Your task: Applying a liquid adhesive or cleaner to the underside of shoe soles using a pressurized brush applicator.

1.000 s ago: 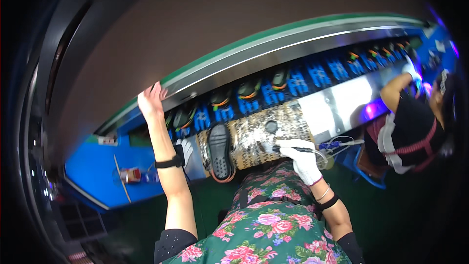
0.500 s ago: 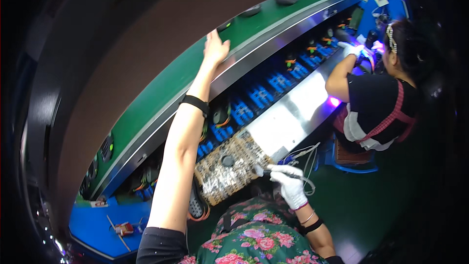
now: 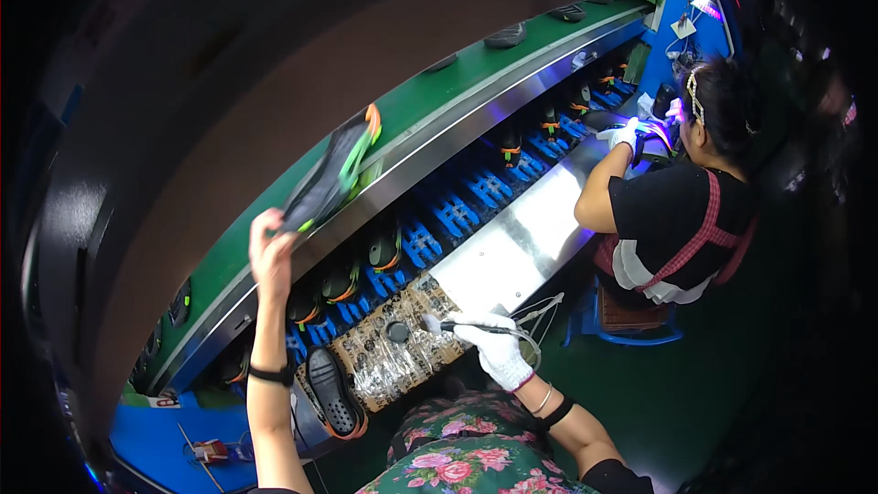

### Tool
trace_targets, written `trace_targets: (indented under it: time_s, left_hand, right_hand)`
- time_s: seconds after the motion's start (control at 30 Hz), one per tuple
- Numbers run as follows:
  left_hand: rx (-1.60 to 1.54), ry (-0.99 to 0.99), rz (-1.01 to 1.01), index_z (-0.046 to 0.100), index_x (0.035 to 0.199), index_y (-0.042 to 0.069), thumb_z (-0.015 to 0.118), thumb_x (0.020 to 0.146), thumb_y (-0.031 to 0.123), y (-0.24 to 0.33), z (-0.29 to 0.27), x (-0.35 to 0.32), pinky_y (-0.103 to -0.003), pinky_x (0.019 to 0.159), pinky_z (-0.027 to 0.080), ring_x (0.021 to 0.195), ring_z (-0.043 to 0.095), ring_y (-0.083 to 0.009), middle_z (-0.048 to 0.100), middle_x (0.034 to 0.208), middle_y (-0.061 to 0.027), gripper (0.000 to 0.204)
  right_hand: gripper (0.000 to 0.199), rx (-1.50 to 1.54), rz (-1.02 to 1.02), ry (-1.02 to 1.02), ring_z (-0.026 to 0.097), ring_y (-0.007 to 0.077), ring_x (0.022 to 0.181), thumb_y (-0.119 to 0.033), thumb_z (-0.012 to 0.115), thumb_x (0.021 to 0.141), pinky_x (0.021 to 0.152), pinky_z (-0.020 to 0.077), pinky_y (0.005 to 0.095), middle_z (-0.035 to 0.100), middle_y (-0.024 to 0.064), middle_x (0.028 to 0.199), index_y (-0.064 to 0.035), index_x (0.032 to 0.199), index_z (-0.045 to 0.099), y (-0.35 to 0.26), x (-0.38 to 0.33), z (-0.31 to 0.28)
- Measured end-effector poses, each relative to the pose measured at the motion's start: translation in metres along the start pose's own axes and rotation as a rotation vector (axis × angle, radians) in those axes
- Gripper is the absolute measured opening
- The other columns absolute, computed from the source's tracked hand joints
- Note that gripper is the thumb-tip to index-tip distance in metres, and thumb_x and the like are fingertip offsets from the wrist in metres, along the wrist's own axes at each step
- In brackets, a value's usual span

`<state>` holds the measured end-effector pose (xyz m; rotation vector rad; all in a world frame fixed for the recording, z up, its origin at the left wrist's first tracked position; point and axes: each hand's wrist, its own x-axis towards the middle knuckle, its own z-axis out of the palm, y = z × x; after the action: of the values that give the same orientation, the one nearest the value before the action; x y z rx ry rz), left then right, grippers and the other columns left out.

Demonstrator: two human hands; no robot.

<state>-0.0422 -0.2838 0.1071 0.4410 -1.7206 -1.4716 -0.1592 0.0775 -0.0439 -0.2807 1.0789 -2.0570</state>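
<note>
My bare left hand (image 3: pixel 272 256) pinches one end of a dark shoe (image 3: pixel 329 174) with a green and orange edge, blurred by motion, tilted over the green conveyor belt (image 3: pixel 247 242). My right hand (image 3: pixel 494 348), in a white glove, is closed round a brush (image 3: pixel 437 324) with pale bristles and a thin hose at its back. The brush hovers at the right part of a cardboard-and-film-covered patch of bench (image 3: pixel 375 370). A round dark disc (image 3: pixel 397 332) sits on that patch. Left of it lies a dark shoe (image 3: pixel 331 393) with a holed insole and orange rim.
Blue racks (image 3: pixel 455 213) holding several shoes run below the belt's metal edge (image 3: pixel 494 91). To the right, a co-worker (image 3: pixel 677 201) handles a shoe under purple light. A bare metal worktop (image 3: pixel 512 247) lies between us. A blue stool (image 3: pixel 631 316) stands under the co-worker.
My left hand, reaching on the belt before, has come back lower left with a shoe in it. The right hand with the brush keeps its place over the bench. The whole view has shifted.
</note>
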Motion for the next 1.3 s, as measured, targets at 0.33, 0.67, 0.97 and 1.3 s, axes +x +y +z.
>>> trace_targets:
  time_s: [0.33,0.67,0.97,1.3]
  left_hand:
    - [-0.048,0.882,0.123,0.050,0.141,0.007,0.043,0.103,0.021,0.082,-0.106,-0.167,-0.047,0.108,0.052,0.121,0.063,-0.0312,0.061,0.135,-0.0173,0.042]
    - [-0.643,0.412,-0.801,0.073,0.107,0.003,0.065,0.099,0.039,-0.023,-0.064,-0.236,-0.037,0.083,0.061,0.086,0.074,-0.0215,0.077,0.099,-0.0096,0.037]
    - [-1.393,-0.112,-0.796,0.030,0.160,0.001,0.027,0.069,0.106,-0.025,0.019,-0.313,-0.067,0.115,0.035,0.138,0.043,-0.0579,0.041,0.153,-0.0364,0.139]
    - [-1.303,0.020,-0.678,0.055,0.139,0.011,0.023,0.083,0.097,0.001,0.034,-0.273,-0.052,0.093,0.055,0.104,0.068,-0.0328,0.067,0.122,-0.0135,0.108]
  right_hand:
    - [0.020,-0.628,-0.452,-0.237,0.072,0.0245,0.101,0.006,0.063,0.093,0.088,0.0595,0.0337,0.072,0.0161,0.112,0.0059,0.111,0.072,-0.044,0.014,0.045]
    - [0.023,-0.057,0.151,-0.468,0.070,0.0210,0.109,0.002,0.068,0.094,0.094,0.0580,0.0315,0.072,0.0169,0.125,0.0082,0.115,0.071,-0.023,-0.035,0.151]
    - [0.033,-0.316,0.442,-0.347,0.070,0.0143,0.104,-0.003,0.075,0.092,0.089,0.0578,0.0277,0.075,0.0137,0.119,0.0018,0.125,0.071,-0.019,-0.027,0.159]
    - [0.029,-0.647,-0.131,-0.432,0.074,0.0191,0.088,-0.004,0.079,0.083,0.077,0.0593,0.0326,0.079,0.0111,0.104,-0.0020,0.113,0.078,-0.024,-0.013,0.177]
